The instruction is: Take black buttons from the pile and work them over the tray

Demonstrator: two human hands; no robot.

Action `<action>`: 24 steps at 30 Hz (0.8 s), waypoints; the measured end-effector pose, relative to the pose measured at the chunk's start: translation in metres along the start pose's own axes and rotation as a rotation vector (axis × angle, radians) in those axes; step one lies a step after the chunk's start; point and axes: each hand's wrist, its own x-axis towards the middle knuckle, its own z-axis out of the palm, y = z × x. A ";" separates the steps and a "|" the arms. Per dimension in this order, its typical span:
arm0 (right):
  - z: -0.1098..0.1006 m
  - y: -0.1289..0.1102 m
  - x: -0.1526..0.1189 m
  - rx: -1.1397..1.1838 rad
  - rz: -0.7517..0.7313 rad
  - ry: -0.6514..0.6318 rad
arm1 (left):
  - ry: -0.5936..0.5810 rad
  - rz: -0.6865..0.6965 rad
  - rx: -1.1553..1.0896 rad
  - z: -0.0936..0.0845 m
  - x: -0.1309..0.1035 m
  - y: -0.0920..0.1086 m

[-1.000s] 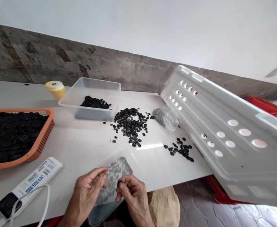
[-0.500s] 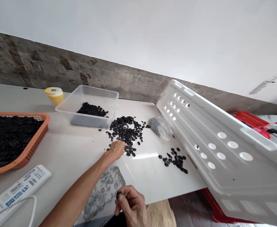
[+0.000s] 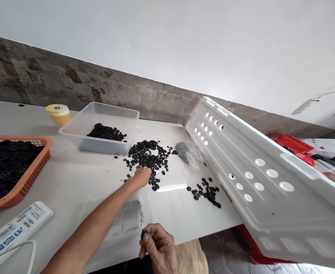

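Observation:
My left hand [image 3: 142,176] reaches to the near edge of a loose pile of small black oval parts [image 3: 146,152] on the white table [image 3: 84,175]. Its fingertips are bent down among the parts, and what they hold, if anything, is hidden. Close to the table's front edge, my right hand [image 3: 159,243] pinches a small black part [image 3: 143,233] between thumb and forefinger. Under my left forearm lies a clear bag or tray of small grey pieces [image 3: 130,215]. A smaller group of black parts [image 3: 209,192] lies to the right.
A clear bin [image 3: 110,116] with black parts stands behind the pile. Left are an orange basket [image 3: 38,167] full of black parts, a yellow cup [image 3: 59,117] and a power strip [image 3: 15,228]. Right are a clear bag [image 3: 188,153] and a large white perforated panel [image 3: 233,152].
The view has turned slightly right, so most things sit further left. My left hand has moved a little forward into the pile; my right hand keeps its pinch.

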 end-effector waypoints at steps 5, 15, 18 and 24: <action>0.008 0.007 0.008 0.028 -0.039 0.045 | 0.075 0.003 -0.341 -0.032 -0.016 0.006; 0.018 -0.026 0.024 0.022 -0.134 0.060 | 0.329 0.121 -0.734 -0.040 -0.149 -0.005; 0.023 -0.030 0.032 -0.049 -0.148 0.017 | 0.424 0.095 -0.881 -0.029 -0.172 -0.015; 0.023 -0.002 0.044 -0.199 -0.105 -0.119 | 0.393 -0.024 -1.552 -0.024 -0.184 -0.019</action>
